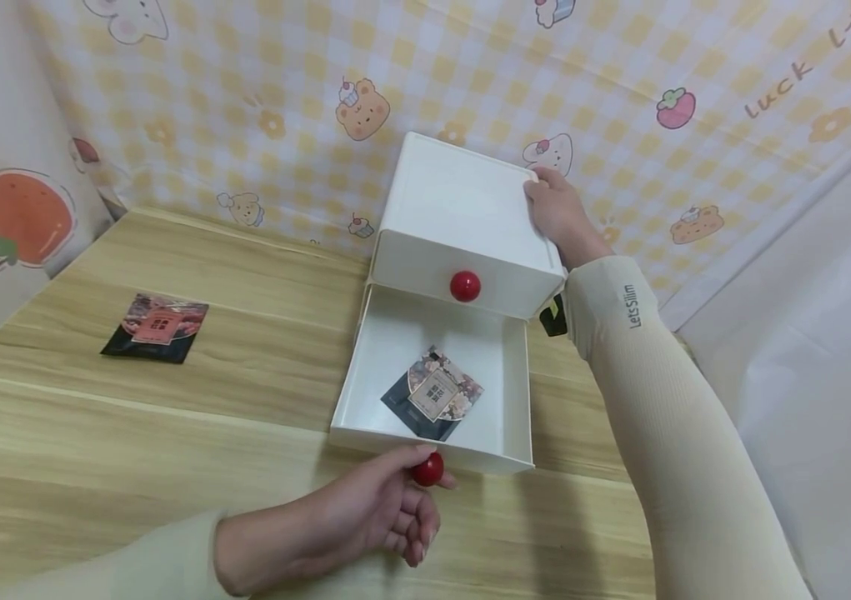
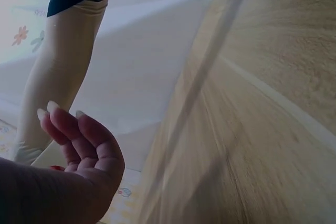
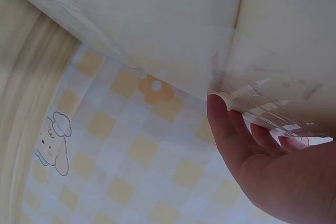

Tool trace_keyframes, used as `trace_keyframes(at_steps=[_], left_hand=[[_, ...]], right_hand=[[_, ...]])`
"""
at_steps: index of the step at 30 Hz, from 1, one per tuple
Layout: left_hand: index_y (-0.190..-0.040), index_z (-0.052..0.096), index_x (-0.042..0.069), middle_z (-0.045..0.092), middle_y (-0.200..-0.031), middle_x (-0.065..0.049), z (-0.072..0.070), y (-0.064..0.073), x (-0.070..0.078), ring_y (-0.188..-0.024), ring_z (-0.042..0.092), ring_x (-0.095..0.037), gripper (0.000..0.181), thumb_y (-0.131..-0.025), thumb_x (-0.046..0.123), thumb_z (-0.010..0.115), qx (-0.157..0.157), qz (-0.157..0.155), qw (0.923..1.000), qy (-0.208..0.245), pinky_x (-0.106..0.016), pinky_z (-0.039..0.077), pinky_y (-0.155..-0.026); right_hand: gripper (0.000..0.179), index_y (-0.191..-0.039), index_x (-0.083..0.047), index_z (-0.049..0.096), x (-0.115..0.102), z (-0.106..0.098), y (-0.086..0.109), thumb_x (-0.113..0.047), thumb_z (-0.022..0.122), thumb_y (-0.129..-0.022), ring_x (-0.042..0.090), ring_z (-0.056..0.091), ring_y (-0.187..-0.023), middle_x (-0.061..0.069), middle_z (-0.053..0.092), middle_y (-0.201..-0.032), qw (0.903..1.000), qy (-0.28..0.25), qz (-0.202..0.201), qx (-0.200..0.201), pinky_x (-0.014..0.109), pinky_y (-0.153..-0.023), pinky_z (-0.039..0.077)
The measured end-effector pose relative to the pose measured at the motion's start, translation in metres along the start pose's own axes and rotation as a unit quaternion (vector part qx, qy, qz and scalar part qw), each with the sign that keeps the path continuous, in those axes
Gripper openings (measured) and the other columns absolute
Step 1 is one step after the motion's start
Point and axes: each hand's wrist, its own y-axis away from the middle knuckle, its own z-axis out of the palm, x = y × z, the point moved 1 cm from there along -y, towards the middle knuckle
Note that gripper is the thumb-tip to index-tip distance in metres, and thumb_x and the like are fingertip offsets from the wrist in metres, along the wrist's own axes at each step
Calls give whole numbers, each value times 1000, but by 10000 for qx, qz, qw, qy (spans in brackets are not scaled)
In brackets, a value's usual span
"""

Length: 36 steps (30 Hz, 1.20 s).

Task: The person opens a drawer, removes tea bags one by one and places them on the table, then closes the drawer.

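Note:
A white two-drawer box (image 1: 470, 196) stands at the back of the table, its lower drawer (image 1: 517, 400) pulled out. My left hand (image 1: 353, 521) has its thumb and index finger about the red knob (image 1: 428, 470) on that drawer's front, the other fingers curled below. In the left wrist view, only a sliver of red shows behind the left hand (image 2: 89, 166). My right hand (image 1: 562, 212) holds the box by its rear right edge. The right wrist view has the right hand's fingers (image 3: 223, 121) against that edge. A dark floral sachet (image 1: 436, 396) lies inside the drawer.
Another sachet (image 1: 157, 329), with a pink label, lies on the wooden table (image 1: 260, 383) to the left. The upper drawer is closed and has its own red knob (image 1: 465, 286). Behind the box hangs a yellow checked cloth (image 1: 267, 92). A dark object (image 1: 553, 317) shows beside the box's right side.

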Motion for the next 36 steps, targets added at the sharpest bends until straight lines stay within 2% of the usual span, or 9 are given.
trace_keyframes(at_steps=[10, 13, 15, 19, 20, 22, 27, 33, 36], left_hand=[[-123, 57, -1, 62, -76, -4, -7, 23, 8, -69, 60, -13, 41, -106, 32, 38, -485, -234, 9916, -1176, -23, 53, -68], [-110, 65, 10, 64, -76, 3, -2, 34, 25, -69, 60, -6, 27, -106, 29, 47, -440, 467, 9603, -2714, -20, 53, -66], [-103, 67, 18, 63, -79, 10, 2, 42, 38, -72, 57, 0, 19, -105, 29, 52, -385, 1611, 8819, -4414, -18, 52, -69], [-98, 67, 26, 61, -85, 19, 9, 52, 64, -77, 53, 4, 10, -101, 30, 59, 491, 3793, 5936, -7081, -15, 50, -72], [-97, 67, 25, 63, -87, 18, 9, 53, 71, -79, 55, 2, 9, -100, 30, 60, 650, 4100, 5463, -7275, -17, 51, -74], [-98, 68, 23, 64, -87, 16, 9, 51, 85, -79, 56, 0, 9, -99, 30, 62, 696, 4228, 5051, -7492, -19, 52, -73], [-103, 70, 21, 68, -94, 13, 6, 35, 117, -79, 57, -5, 15, -95, 34, 69, 276, 3523, 5053, -7873, -24, 53, -72], [-104, 73, 20, 72, -101, 8, 7, 10, 142, -80, 63, -7, 14, -91, 25, 76, -527, 2747, 5472, -7889, -22, 53, -71], [-103, 74, 19, 71, -98, 6, 10, 0, 150, -79, 64, -9, 13, -90, 21, 76, -715, 2413, 5476, -7980, -23, 52, -68]], right_hand=[[53, -162, -34, 17, -2, 0, 0, -40, 27, -110, 15, 21, -156, -8, 16, -171, 10000, 70, -25, 11, 38, -129, 16], [53, -162, -35, 17, -2, 0, -1, -41, 27, -110, 15, 22, -156, -8, 16, -171, 10000, 56, -5, 4, 39, -129, 17], [53, -162, -35, 17, -3, 1, -1, -41, 27, -110, 15, 23, -156, -8, 17, -171, 10000, 31, 3, -6, 39, -129, 19], [53, -162, -35, 17, -3, 1, -1, -40, 27, -110, 15, 22, -156, -8, 16, -171, 10000, 40, -4, -10, 39, -129, 18], [53, -162, -34, 17, -2, 1, -1, -40, 27, -110, 16, 21, -157, -8, 16, -171, 10000, 60, -18, -10, 39, -129, 17], [53, -162, -35, 17, -2, 0, -1, -41, 27, -110, 16, 20, -157, -8, 15, -171, 10000, 86, -15, -8, 40, -129, 17], [53, -162, -36, 17, 1, -2, 0, -41, 27, -110, 17, 22, -157, -8, 15, -171, 10000, 85, 13, -9, 41, -129, 19], [53, -162, -35, 18, 3, -1, 0, -41, 28, -110, 17, 27, -154, -7, 18, -170, 10000, 5, 2, -51, 40, -128, 22], [54, -162, -35, 17, 1, 0, 0, -42, 28, -110, 17, 27, -154, -7, 18, -171, 10000, 4, 4, -27, 39, -128, 22]])
